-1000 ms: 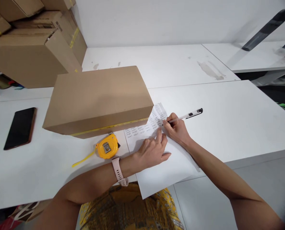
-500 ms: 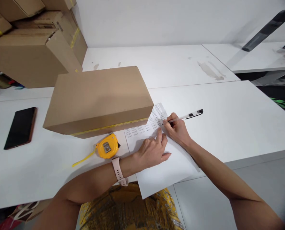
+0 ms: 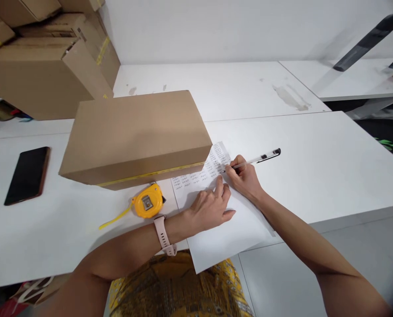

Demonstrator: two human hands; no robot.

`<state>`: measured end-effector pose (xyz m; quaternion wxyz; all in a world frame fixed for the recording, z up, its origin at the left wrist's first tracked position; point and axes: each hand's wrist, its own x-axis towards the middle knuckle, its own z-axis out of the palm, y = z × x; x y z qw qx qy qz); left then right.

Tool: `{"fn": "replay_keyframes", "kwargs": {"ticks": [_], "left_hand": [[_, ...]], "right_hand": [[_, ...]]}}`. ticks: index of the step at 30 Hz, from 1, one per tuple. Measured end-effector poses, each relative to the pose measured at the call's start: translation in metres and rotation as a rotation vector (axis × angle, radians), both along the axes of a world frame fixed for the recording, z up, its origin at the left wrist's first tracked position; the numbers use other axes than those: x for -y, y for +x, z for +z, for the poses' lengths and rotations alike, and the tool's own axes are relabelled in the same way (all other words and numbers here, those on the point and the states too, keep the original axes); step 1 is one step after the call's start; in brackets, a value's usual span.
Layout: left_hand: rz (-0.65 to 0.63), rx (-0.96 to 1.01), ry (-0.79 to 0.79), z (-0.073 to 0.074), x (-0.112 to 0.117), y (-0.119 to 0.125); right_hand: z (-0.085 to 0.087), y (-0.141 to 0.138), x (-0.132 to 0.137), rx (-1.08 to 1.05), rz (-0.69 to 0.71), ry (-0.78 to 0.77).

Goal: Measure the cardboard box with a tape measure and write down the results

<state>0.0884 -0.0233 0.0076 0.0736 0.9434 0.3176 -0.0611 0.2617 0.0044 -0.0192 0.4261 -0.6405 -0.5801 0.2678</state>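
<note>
Standing box (image 3: 137,132): upper left of the paper (image 3: 238,231) is hidden by it.
Left hand (image 3: 209,211): laid half open on the paper, nothing gripped.
Paper: spread on the table (image 3: 309,163), upper part filled with handwriting, lower part blank.
Right hand (image 3: 244,178): closed around the pen (image 3: 254,160), tip held at the writing.

No word, number or brand can be read with certainty. Just beyond the fingertips of the left hand (image 3: 209,209), and up to the left of the right hand (image 3: 244,179), the white paper (image 3: 223,240) bears rows of short handwritten entries (image 3: 196,178) in dark ink. They are too small to make out, and more crowded higher up the sheet.
</note>
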Motion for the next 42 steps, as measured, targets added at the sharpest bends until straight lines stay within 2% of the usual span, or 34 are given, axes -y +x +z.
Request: {"fn": "replay_keyframes", "kwargs": {"ticks": [17,26,42], "left_hand": [[0.001,0.010,0.027,0.0002,0.0005,-0.0008],[0.005,0.038,0.081,-0.0057,0.0025,-0.0011],[0.004,0.028,0.066,-0.0046,0.0024,-0.0013]], "right_hand": [[0.0017,-0.0006,0.0008,0.005,-0.012,0.006],[0.0004,0.0007,0.0000,-0.010,-0.030,0.019],[0.0010,0.0011,-0.0005,0.027,-0.029,0.009]]}}
